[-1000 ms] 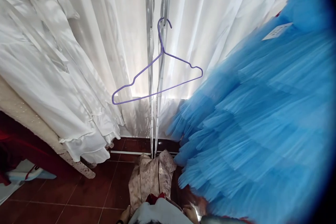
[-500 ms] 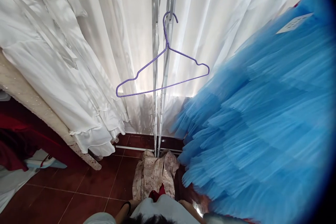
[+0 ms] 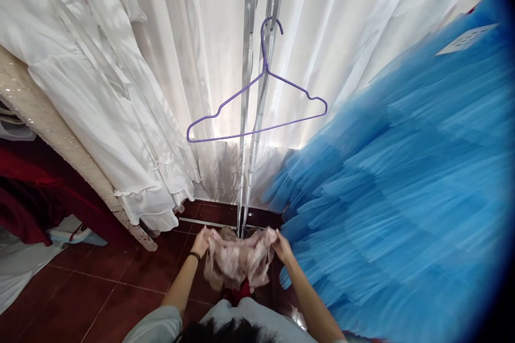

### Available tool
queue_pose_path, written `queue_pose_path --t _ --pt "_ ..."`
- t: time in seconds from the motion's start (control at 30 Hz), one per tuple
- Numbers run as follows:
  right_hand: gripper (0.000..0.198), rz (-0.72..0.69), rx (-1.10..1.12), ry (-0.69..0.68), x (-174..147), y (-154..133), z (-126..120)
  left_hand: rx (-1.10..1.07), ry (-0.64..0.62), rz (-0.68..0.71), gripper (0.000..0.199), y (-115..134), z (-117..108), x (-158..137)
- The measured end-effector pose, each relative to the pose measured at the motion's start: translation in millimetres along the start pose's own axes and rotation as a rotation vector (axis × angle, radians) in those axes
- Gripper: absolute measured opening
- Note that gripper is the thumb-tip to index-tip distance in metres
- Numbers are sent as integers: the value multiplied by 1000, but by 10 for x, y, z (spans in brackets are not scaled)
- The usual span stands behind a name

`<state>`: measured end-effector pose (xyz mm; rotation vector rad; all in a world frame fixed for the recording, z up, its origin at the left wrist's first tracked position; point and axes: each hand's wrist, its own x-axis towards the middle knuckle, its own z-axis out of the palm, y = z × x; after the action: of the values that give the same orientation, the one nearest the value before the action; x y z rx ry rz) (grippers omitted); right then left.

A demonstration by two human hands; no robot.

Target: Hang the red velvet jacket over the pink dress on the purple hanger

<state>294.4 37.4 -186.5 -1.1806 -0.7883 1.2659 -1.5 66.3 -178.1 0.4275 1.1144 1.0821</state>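
Observation:
Low in the middle, a beige-pink patterned garment (image 3: 239, 262) is stretched between my two hands, its middle sagging in folds. My left hand (image 3: 200, 242), with a dark band at the wrist, pinches its left upper edge. Its right upper edge is gripped by my right hand (image 3: 281, 246). The garment's full shape is hidden by its folds. Above and beyond my hands, a bare purple hanger (image 3: 257, 131) hangs in front of the upright metal poles (image 3: 244, 171), tilted a little, with no cloth on it.
White dresses (image 3: 140, 193) and a cream beaded garment (image 3: 68, 144) hang at left, beside dark red cloth (image 3: 80, 209). A large blue tulle dress (image 3: 394, 198) fills the right. White curtains (image 3: 213, 64) stand behind the poles, over red floor tiles (image 3: 129, 273).
Both hands have come forward from close to my body, lifting and spreading the garment between them. Everything else has shifted slightly right as my head moved.

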Motion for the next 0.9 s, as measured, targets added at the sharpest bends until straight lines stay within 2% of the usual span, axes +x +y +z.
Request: queue_pose_path --t 0.03,0.13,0.17,0.23,0.3,0.37,0.47,0.53,0.6,0.7,0.77,0.83,0.9 --pt "37 18 46 16 202 -83 -11 -41 2 41 28 147 44 117" --pt "16 23 203 33 642 -513 -10 -120 -65 147 10 678 153 286" --pt "14 -3 278 40 707 -710 2 -135 -86 174 15 861 181 260" --pt "25 -98 439 55 721 -1146 49 -143 -136 266 26 1217 241 106" --pt "33 -231 529 46 630 -1582 140 -110 -207 468 35 1559 335 -116" --pt "34 -346 500 11 499 -1956 292 -72 -248 765 45 1884 474 -321" --pt "33 -418 386 0 319 -2323 601 -80 -131 1157 51 2286 713 -503" --pt "29 -464 305 28 250 -2434 779 -92 -26 1309 48 2471 854 -557" --pt "24 -617 190 131 245 -2463 867 -67 18 1374 43 2590 982 -597" --pt "25 -990 -136 441 347 -2424 817 76 -11 1426 43 2689 1194 -684" --pt "30 -1132 -371 643 442 -2396 731 185 -31 1464 44 2728 1358 -764" --pt "33 -1129 -490 761 525 -2402 656 251 -32 1472 41 2765 1506 -841" --pt "32 -1063 -460 745 600 -2456 600 299 -42 1414 35 2818 1606 -890"
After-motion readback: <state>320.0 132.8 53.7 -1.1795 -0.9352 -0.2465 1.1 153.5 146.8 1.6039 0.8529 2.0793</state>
